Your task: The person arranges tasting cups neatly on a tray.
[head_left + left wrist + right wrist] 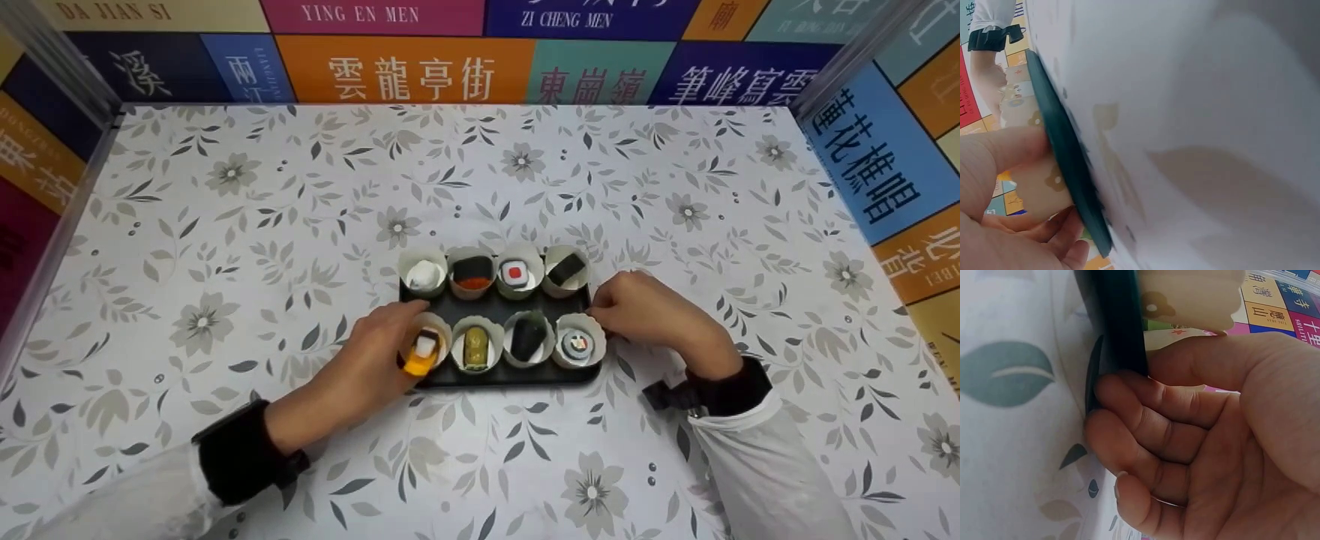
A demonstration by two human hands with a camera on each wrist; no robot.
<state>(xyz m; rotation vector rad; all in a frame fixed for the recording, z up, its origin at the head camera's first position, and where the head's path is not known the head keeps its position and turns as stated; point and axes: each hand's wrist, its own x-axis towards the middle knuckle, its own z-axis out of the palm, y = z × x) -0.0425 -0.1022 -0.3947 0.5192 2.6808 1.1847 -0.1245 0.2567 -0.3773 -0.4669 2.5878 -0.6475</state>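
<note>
A dark tray [484, 307] carries two rows of patterned paper cups, each with a small sushi-like piece inside. My left hand [379, 345] grips the front-left cup [1041, 191], thumb on one side and curled fingers on the other, close to the tray rim. That cup contains an orange and white piece [423, 352] with a dark band. At the tray's right end, my right hand [649, 306] pinches the edge, its thumb [1196, 363] above and curled fingers below. Next to it stands the front-right cup [595, 330] with a round grey piece [577, 344].
Other cups hold a green-brown roll [475, 346], a black piece [529, 336], a white piece [426, 275] and a white block with a red centre [515, 273]. Panels with lettering [405, 71] border the flower-patterned tabletop [300, 210] at the back and sides.
</note>
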